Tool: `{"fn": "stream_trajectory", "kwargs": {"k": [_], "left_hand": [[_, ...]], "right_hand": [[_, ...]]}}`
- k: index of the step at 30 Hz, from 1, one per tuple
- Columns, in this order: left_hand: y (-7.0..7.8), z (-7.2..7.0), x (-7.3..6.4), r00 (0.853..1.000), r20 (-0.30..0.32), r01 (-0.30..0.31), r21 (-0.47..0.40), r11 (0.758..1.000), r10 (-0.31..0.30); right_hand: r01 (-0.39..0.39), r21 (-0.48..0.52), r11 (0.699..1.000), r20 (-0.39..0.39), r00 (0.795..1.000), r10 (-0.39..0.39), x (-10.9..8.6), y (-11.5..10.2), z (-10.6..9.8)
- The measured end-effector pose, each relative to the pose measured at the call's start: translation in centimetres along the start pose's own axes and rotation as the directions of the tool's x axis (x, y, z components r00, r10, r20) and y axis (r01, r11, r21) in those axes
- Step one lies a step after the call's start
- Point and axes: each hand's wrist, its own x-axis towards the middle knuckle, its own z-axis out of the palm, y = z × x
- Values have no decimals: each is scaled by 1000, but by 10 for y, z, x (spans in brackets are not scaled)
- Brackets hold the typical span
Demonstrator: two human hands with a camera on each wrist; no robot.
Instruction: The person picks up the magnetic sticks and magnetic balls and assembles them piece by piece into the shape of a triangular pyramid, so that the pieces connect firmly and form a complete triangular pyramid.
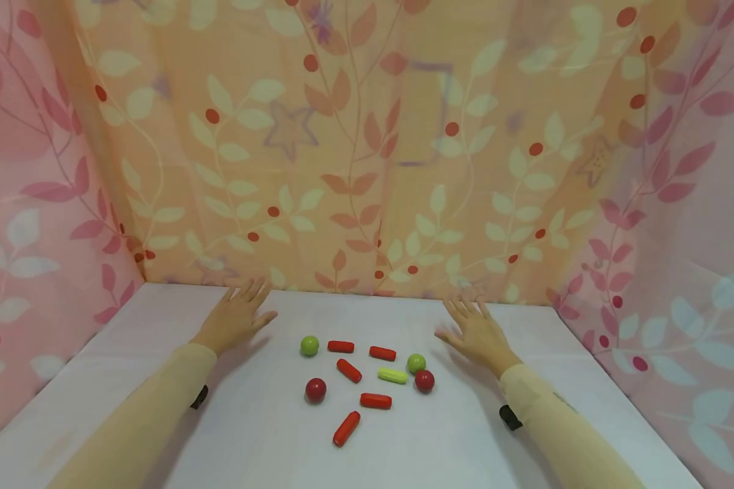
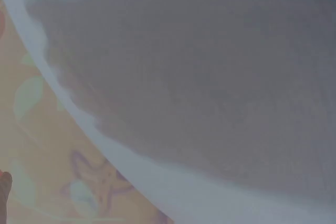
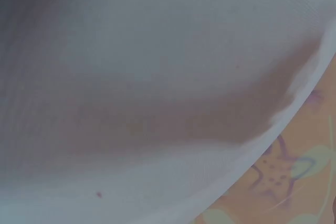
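Observation:
On the left, my left hand (image 1: 235, 319) is held over the table with its fingers spread and straight, holding nothing. My right hand (image 1: 478, 333) is spread in the same way on the right, also holding nothing. Between them lie small balls and short sticks. A green ball (image 1: 309, 346) is nearest the left hand. Another green ball (image 1: 416, 363) sits beside a red ball (image 1: 425, 381), nearest the right hand. A second red ball (image 1: 315, 390) lies to the left. Several red sticks (image 1: 376, 401) and one yellow-green stick (image 1: 393, 375) are scattered in the middle.
A white cloth covers the table (image 1: 269, 448). Behind it hangs an orange leaf-patterned curtain (image 1: 355, 170), with pink curtains (image 1: 24, 224) at both sides. Both wrist views show mostly shadowed table and its far edge. Dark bands show under both sleeves.

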Motion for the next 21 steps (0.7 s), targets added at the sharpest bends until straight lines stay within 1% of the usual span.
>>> {"fn": "stream_trajectory", "kwargs": {"k": [3,8,12,15,21], "left_hand": [[5,-2,-1,1000,-7,-5,-29,1000,4],[17,-4,-3,1000,15,-19,-89,996,20],[23,-5,-2,999,26,-28,-103,994,31],[24,-6,-1,999,28,-32,-102,994,35],[20,-7,-2,999,32,-26,-75,997,28]], "right_hand": [[1,8,1000,-6,1000,-1,1,-4,3],[15,28,999,10,1000,-16,2,-12,4],[26,54,998,-3,1000,-26,4,-17,1],[30,71,997,-14,999,-29,4,-20,-2],[27,78,997,9,1000,-28,4,-25,-5]]}}
